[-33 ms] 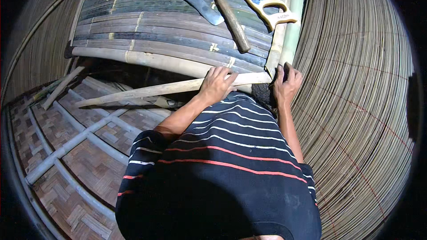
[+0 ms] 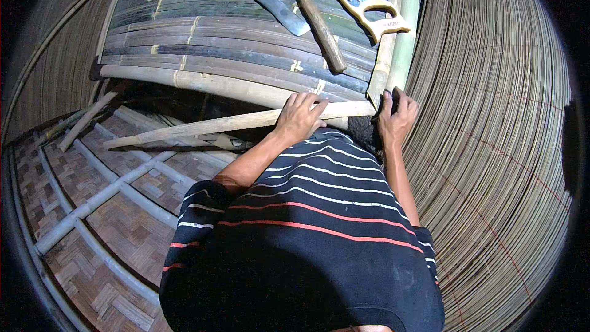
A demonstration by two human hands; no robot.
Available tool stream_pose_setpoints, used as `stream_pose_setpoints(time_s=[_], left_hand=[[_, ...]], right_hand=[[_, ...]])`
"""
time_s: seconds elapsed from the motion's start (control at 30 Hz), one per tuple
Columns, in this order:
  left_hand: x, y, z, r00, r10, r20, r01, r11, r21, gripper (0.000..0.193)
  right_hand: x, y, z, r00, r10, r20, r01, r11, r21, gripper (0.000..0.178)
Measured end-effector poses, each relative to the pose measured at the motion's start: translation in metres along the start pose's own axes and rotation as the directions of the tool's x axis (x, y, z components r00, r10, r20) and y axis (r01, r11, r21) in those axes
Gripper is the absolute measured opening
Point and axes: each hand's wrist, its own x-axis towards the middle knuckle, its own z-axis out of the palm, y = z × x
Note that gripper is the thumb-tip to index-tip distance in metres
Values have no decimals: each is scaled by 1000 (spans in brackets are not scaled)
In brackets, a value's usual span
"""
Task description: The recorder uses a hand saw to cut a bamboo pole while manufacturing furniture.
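A long pale bamboo strip (image 2: 215, 125) runs along the near edge of a bamboo-slat platform, its tapered end reaching out to the left. My left hand (image 2: 299, 117) is wrapped over this strip near its right part, fingers on top. At the platform's near right corner, my right hand (image 2: 398, 115) has its thumb and curled fingers by the strip's right end; what lies between them is hidden. A dark fibrous lashing (image 2: 364, 132) wraps the corner beneath the strip, between my hands.
On the slatted platform (image 2: 153, 43) lie a curved-blade knife (image 2: 270, 6), a wooden-handled tool (image 2: 319, 24) and a handsaw (image 2: 369, 6). A stick wall (image 2: 491, 117) stands close on the right. Bamboo poles (image 2: 98, 198) cross a woven mat (image 2: 123, 233) at left.
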Motion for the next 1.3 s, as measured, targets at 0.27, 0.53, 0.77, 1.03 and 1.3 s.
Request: stream_pose_setpoints(time_s=[0.27, 0.53, 0.77, 1.03, 1.3], left_hand=[[-28, -15, -50, 755, -417, -506, 468, 883, -30, 33], [-160, -134, -86, -706, -708, 5, 224, -230, -947, 81], [-126, -165, -107, -229, -970, -81, -32, 90, -995, 42], [-45, -241, -133, 9, -1000, -6, 154, 7, -988, 36], [-60, -258, -112, -44, -998, 51, 318, -62, -946, 34]], right_hand=[[0, 2, -3, 1000, -23, -20, 23, 1000, 10, 33], [0, 2, -1, 1000, -21, -4, 21, 1000, 18, 34], [1, -2, -2, 1000, -18, 2, 18, 1000, 0, 36], [-1, -4, -3, 1000, 19, 21, -19, 1000, -14, 36], [-2, 5, -4, 999, -27, -17, 26, 999, -43, 30]])
